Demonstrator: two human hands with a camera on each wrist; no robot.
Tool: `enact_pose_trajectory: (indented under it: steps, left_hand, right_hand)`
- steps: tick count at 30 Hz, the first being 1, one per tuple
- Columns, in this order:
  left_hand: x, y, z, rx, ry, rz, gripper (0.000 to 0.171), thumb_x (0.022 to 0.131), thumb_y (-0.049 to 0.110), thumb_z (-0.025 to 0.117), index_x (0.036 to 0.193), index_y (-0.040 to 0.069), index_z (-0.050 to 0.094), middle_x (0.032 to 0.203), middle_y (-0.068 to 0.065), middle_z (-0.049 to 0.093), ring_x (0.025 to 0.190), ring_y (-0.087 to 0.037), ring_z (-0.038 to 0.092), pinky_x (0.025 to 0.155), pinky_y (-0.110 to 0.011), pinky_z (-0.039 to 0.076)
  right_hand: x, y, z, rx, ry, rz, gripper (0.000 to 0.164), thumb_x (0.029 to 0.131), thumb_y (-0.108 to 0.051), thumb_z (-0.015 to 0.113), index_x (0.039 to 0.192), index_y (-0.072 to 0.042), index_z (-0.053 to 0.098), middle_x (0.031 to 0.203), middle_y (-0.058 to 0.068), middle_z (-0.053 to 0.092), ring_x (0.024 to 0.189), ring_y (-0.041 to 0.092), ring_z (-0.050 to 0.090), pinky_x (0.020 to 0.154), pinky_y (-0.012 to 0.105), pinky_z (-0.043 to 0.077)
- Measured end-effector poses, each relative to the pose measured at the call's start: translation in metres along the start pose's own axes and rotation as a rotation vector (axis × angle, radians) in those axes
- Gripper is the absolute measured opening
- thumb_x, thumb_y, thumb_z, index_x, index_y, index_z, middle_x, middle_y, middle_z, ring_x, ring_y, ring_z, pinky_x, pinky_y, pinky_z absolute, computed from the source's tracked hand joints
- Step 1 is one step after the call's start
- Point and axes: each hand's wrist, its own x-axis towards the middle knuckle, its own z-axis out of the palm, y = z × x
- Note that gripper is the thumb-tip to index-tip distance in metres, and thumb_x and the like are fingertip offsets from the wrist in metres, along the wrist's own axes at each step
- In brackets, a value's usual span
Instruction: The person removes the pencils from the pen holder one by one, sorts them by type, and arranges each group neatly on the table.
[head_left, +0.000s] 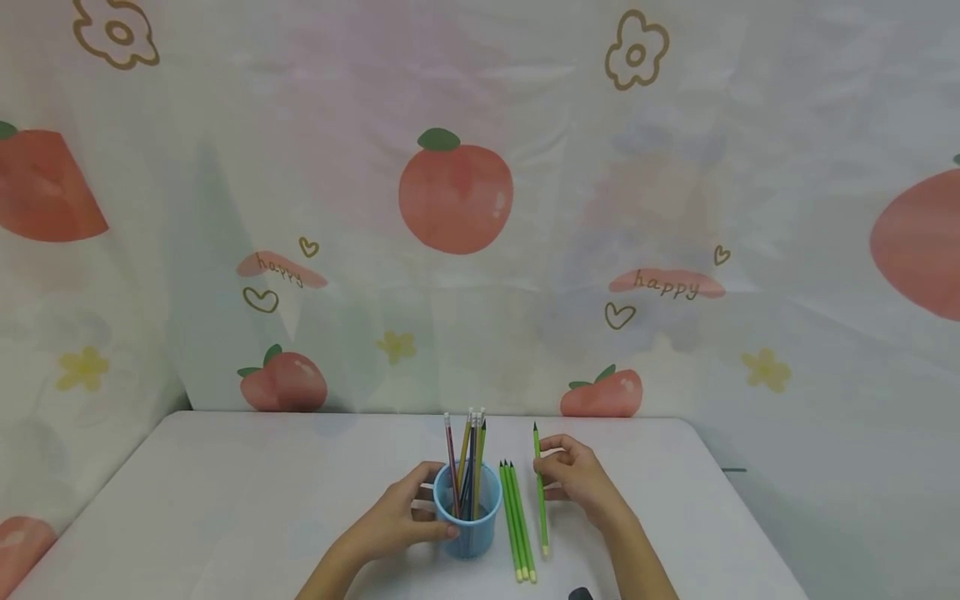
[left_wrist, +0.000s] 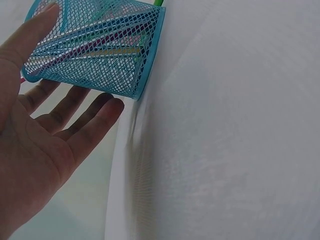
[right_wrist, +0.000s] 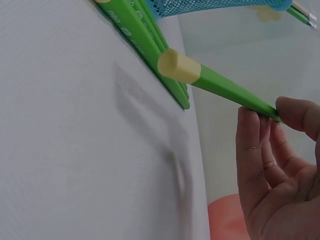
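Note:
A blue mesh pencil cup (head_left: 480, 540) stands on the table with several pencils (head_left: 451, 446) upright in it, some showing white ends upward. My left hand (head_left: 396, 518) holds the cup from the left, thumb on the near side and fingers behind; the left wrist view shows the thumb (left_wrist: 37, 31) against the mesh. Between thumb and fingertips, my right hand (head_left: 579, 477) pinches a green pencil (head_left: 542, 510), dark tip up and yellow end down. The right wrist view shows that pencil's yellow end (right_wrist: 181, 67) above the table. Three similar green pencils (head_left: 517, 525) lie side by side right of the cup.
The white tabletop (head_left: 247, 492) reaches back to a hanging cloth (head_left: 465, 333) printed with fruit, flowers and hearts. A small dark object (head_left: 580, 593), cut off by the frame, shows at the bottom edge near my right forearm.

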Motion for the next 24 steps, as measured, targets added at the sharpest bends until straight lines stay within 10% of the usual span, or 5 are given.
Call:
enact_pose_trajectory:
  steps: [24]
  left_hand:
    - [-0.001,0.000,0.000,0.006,-0.006,0.007,0.078,0.078,0.030,0.087,0.142,0.015,0.045,0.135,-0.009,0.057,0.119,-0.029,0.060,0.094,-0.038,0.058]
  right_hand:
    - [0.003,0.019,0.000,-0.100,-0.109,0.109,0.041,0.092,-0.013,0.068,0.128,-0.001,0.053,0.095,0.012,0.067,0.076,0.019,0.063,0.061,0.031,0.058]
